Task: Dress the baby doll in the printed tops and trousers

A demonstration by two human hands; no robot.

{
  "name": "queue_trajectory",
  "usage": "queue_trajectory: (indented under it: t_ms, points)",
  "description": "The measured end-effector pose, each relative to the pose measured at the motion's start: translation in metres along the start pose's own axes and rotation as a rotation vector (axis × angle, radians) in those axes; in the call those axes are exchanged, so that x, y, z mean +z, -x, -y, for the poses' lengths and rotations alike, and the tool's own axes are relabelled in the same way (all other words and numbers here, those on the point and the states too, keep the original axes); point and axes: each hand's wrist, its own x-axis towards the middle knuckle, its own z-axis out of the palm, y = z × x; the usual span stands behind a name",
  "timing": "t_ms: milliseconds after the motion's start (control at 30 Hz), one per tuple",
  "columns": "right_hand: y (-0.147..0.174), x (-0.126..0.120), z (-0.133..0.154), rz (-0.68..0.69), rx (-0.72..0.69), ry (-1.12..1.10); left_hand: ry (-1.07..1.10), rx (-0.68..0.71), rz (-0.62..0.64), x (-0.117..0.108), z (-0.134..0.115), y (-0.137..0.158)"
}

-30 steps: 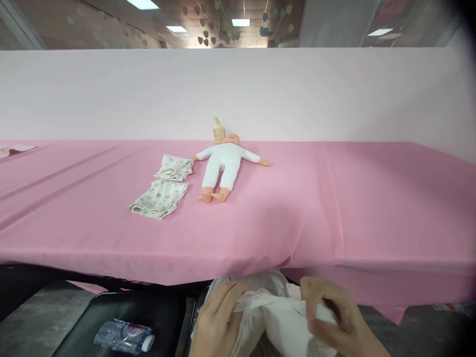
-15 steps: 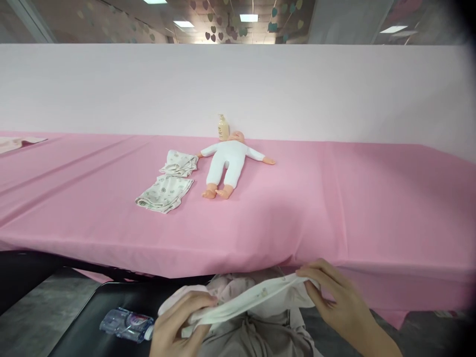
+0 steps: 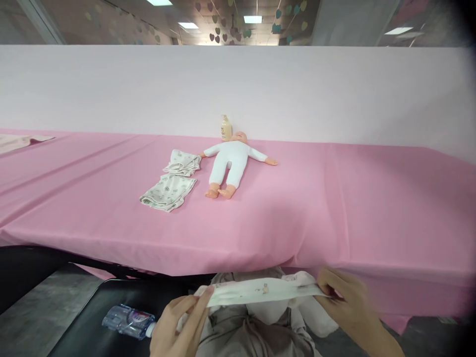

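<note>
A white cloth with small printed figures [image 3: 256, 291] is stretched between my hands above my lap. My left hand [image 3: 182, 320] pinches its left end, fingers closed over the fabric. At the other end my right hand [image 3: 344, 302], slightly blurred, grips the cloth with bent fingers. More of the pale fabric hangs below and behind the taut strip, over my grey trousers. What kind of cloth piece it is cannot be made out.
On the pink-covered table [image 3: 390, 208] lies a baby doll [image 3: 230, 161] in white. Left of it are two folded printed cloths [image 3: 169, 192]; a pump bottle [image 3: 225, 129] stands by its head. A plastic bottle [image 3: 130, 321] lies on the black chair [image 3: 89, 342] at my left.
The strip of cloth has been pulled straighter and flatter, nearly level now. My right hand has shifted right and turned; my left fingers have moved onto the strip's upper edge.
</note>
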Motion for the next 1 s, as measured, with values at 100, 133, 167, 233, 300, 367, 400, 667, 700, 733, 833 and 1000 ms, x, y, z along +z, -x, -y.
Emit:
queue_trajectory:
  t_ms: [100,133,167,233,300,367,400,667,700,733,833,1000]
  points:
    - [0.005,-0.002,-0.001,0.163,0.101,-0.085,-0.145,0.223,-0.150,0.004,0.008,-0.003]
    - [0.007,-0.003,0.000,0.218,0.136,-0.111,-0.189,0.286,-0.191,0.004,0.009,-0.005]
    - [0.009,-0.005,0.001,0.261,0.153,-0.132,-0.227,0.328,-0.199,0.004,0.008,-0.007]
    - [0.011,-0.008,0.003,0.344,0.130,-0.153,-0.272,0.356,-0.144,0.001,0.004,-0.012]
    - [0.011,-0.010,0.006,0.432,0.030,-0.163,-0.273,0.332,-0.020,-0.004,0.000,-0.019]
    - [0.008,-0.010,0.008,0.509,-0.112,-0.128,-0.242,0.282,0.113,-0.008,-0.004,-0.025]
    - [0.006,-0.011,0.008,0.536,-0.177,-0.085,-0.215,0.258,0.154,-0.010,-0.006,-0.028]
    - [-0.013,-0.023,0.003,0.460,-0.399,0.401,-0.100,0.173,0.467,-0.014,-0.017,-0.055]
    - [-0.018,-0.027,0.004,0.445,-0.422,0.455,-0.139,0.185,0.501,-0.014,-0.019,-0.061]
    - [-0.024,-0.031,0.005,0.432,-0.445,0.504,-0.184,0.198,0.531,-0.013,-0.021,-0.067]
    - [-0.048,-0.045,0.014,0.361,-0.522,0.624,-0.369,0.223,0.631,-0.009,-0.032,-0.086]
    - [-0.092,-0.066,0.024,0.409,-0.661,0.752,-0.661,0.191,0.869,0.001,-0.058,-0.117]
